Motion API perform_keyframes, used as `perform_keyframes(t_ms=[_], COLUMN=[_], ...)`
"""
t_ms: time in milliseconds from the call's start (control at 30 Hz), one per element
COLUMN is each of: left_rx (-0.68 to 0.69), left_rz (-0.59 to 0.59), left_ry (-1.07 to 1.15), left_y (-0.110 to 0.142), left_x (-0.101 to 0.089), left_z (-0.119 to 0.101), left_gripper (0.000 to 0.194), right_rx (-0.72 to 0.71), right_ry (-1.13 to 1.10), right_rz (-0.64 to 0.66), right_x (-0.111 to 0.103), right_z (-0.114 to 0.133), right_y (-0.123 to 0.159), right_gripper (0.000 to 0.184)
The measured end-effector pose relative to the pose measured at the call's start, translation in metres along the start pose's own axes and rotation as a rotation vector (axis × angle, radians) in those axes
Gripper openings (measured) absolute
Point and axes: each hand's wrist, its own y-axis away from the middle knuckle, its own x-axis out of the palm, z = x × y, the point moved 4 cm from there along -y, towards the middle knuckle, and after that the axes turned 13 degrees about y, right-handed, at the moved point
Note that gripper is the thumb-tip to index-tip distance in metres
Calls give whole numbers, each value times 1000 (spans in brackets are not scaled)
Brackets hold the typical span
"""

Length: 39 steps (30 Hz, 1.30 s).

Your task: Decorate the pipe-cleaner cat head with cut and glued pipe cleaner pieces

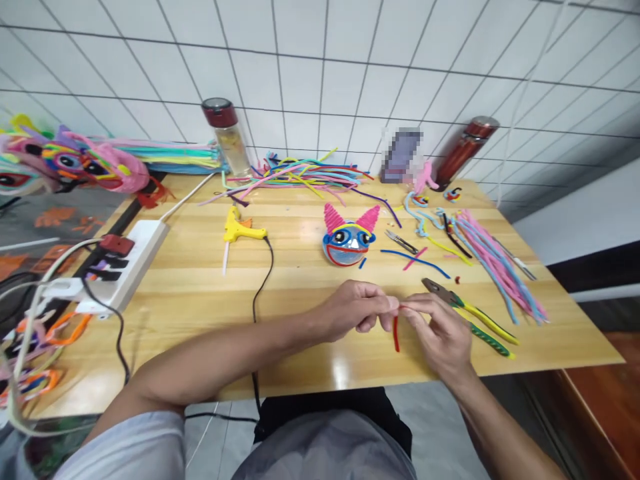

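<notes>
Near the table's front, my left hand (367, 307) and my right hand (440, 330) meet fingertip to fingertip, both pinching a short red pipe cleaner (397, 335) whose loose end hangs down between them. Just beyond my hands sits a clear round figure (347, 244) with pink pointed ears, blue-ringed eyes and a red mouth outline. Beside my right hand lie pliers (487, 321) with yellow-green handles. A blue pipe cleaner (417, 260) crosses a short pink piece, with small snips (401, 242) behind them.
A yellow glue gun (243, 229) stands at left, its cord running to the front edge. A white power strip (127, 270) lies farther left near finished figures (95, 163). Pipe cleaners (305, 175), a glass bottle (227, 140) and a red flask (465, 153) line the wall. More pipe cleaners (500, 267) lie right.
</notes>
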Motion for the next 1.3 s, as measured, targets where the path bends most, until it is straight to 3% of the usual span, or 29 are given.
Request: perform_keyframes(t_ms=[67,167,300,500,667,767,967,1100,1300], left_rx=[89,151,139,151,342,402,463,632,875], left_rz=[-33,-76,-76,-54,-143,-160,-224,-224,-272], left_ry=[-155,-322,-305,-206,-330,-387,-443,-608,-863], left_y=[3,6,7,-1,2,5,5,7,15], left_x=[-2,-3,-1,-7,-9,-5,-8,-8,-4], left_z=[-5,-11,-12,-3,-4,-7,-8,-8,-11], left_gripper=[32,37,40,48,34,25,23,14,12], right_rx=[141,353,479,512,518,488,344,278,297], right_ry=[-115,-289,-370,-340,-321,-317,-157,-75,-41], right_rz=[106,251,233,192,205,229,128,99,86], right_x=[3,8,11,7,7,9,3,4,8], right_z=[-3,-6,-5,-8,-9,-7,-1,4,11], right_y=[-4,-6,-6,-9,-8,-6,-9,-10,-10], right_gripper=[11,30,39,35,32,24,10,11,11])
